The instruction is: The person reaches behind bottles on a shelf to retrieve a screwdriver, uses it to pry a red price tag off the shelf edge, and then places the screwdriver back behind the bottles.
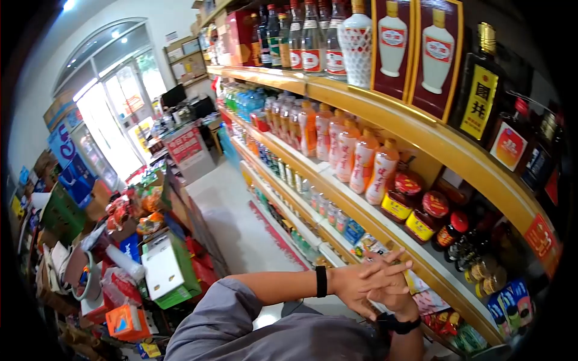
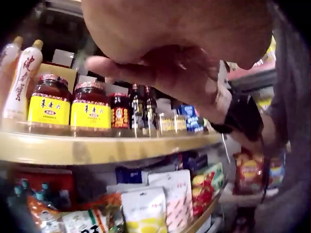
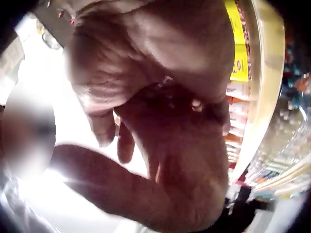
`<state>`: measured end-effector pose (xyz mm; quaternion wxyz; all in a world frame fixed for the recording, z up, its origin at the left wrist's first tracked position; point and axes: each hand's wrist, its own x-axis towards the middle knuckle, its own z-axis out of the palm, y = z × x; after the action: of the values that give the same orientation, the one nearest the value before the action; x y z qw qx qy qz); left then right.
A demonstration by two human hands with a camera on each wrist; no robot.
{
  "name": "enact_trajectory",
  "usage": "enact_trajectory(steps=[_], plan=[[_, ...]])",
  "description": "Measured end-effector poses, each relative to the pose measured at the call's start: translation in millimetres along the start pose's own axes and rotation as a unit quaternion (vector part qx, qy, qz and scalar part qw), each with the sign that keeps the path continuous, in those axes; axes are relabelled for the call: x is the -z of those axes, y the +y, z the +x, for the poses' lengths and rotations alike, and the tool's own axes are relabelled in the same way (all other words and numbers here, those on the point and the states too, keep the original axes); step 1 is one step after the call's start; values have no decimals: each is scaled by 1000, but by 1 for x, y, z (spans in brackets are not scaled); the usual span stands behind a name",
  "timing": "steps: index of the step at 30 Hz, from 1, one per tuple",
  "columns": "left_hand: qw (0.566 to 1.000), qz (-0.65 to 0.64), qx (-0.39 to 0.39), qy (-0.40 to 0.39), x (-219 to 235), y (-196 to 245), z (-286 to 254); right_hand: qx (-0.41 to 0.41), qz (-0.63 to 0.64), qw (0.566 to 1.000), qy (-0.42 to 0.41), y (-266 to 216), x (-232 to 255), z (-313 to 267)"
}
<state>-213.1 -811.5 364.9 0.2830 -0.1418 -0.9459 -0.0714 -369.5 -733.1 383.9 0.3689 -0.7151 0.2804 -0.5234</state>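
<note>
In front of the shelf my two hands meet, their fingers extended and crossing over one another. The left hand (image 1: 349, 287) comes in from the left, a black band (image 1: 321, 281) round its wrist. From below reaches the right hand (image 1: 392, 296), with a black watch (image 1: 400, 325) on the wrist. No item shows between them. In the left wrist view the left palm (image 2: 170, 24) fills the top, and the right hand lies across behind it. The right wrist view shows the right palm (image 3: 150, 43) against the left hand (image 3: 184, 150); some fingers are hidden there.
Jars with yellow labels (image 1: 420, 225) and orange bottles (image 1: 382, 171) line the shelf beside my hands. Liquor bottles (image 1: 311, 39) stand above; snack bags (image 2: 144, 211) sit below. Across the aisle floor (image 1: 226, 204) are piled goods and a green-white carton (image 1: 164, 270).
</note>
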Motion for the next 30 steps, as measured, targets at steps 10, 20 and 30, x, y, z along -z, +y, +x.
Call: enact_trajectory(steps=[10,20,30], plan=[[927,-278,104,232,-2,17,44,123,-208,948,205,35,-25,-16],[911,-303,99,261,-18,25,55,102,-288,917,255,49,-31,-29],[969,-75,159,172,50,-53,72,-73,-143,883,441,7,-8,-40]])
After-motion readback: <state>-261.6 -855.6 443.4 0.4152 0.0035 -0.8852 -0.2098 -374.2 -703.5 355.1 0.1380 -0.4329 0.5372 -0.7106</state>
